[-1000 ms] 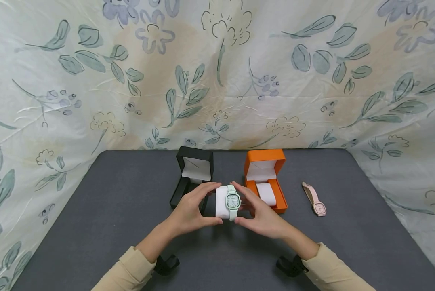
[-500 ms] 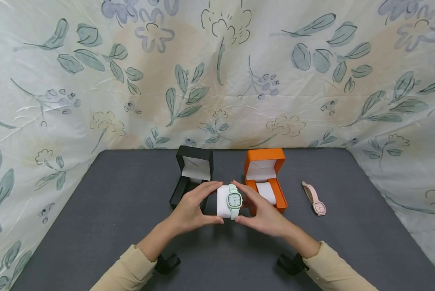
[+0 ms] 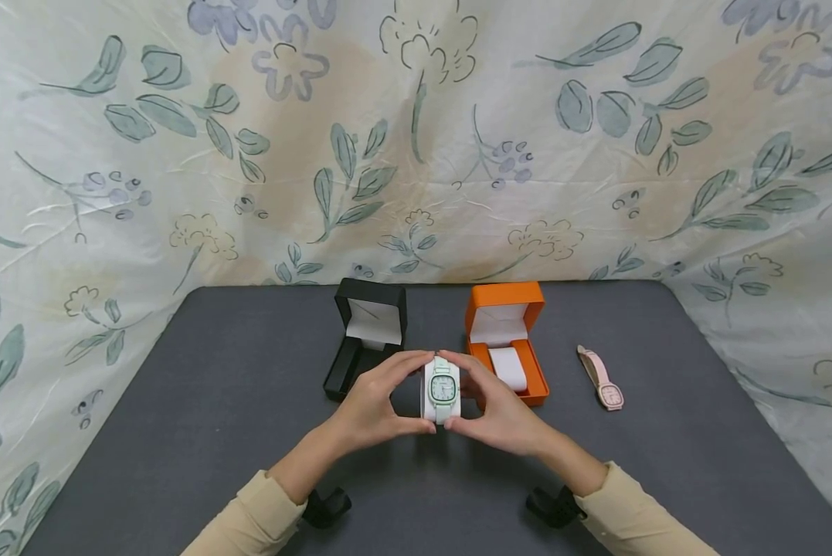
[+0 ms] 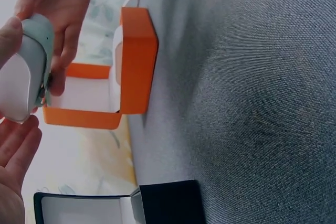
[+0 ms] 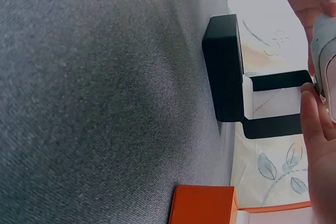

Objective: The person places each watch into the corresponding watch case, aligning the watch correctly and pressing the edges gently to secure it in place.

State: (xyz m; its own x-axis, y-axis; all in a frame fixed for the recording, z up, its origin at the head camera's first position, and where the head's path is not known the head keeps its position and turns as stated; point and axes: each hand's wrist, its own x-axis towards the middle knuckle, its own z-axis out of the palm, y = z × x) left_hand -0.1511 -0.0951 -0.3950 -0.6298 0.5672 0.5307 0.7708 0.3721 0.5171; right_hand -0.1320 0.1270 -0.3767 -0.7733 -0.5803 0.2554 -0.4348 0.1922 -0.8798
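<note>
While both hands meet just below the centre of the head view, a mint-green watch [image 3: 443, 389] sits between them, its strap wrapped around a white cushion [image 3: 426, 401], its square dial turned up toward the head camera; the left hand [image 3: 368, 404] pinches the cushion at its left side, fingers at the upper edge and thumb at the lower; the right hand [image 3: 504, 415] pinches from the other side in the same way, its fingertips and thumb at the ends of the strap; the tips of the two hands lie close to each other, and the wrist views show watch and cushion held up off the grey table [image 3: 249, 371].

Behind the left hand, left of centre, stands a black box [image 3: 344, 367], its lid raised to show a pale lining, its near part partly hidden by that hand; right of centre stands an orange box [image 3: 538, 371], lid likewise raised, a second cushion [image 3: 509, 369] of white inside it; farther right a pink watch [image 3: 611, 397] lies on the table, dial at the lower end, strap slanting toward the upper left; beige sleeves [image 3: 249, 513] enter from the lower left and lower right, a black wrist device [image 3: 327, 507] beside each; a floral cloth [image 3: 283, 177] fills the upper half of the frame.
</note>
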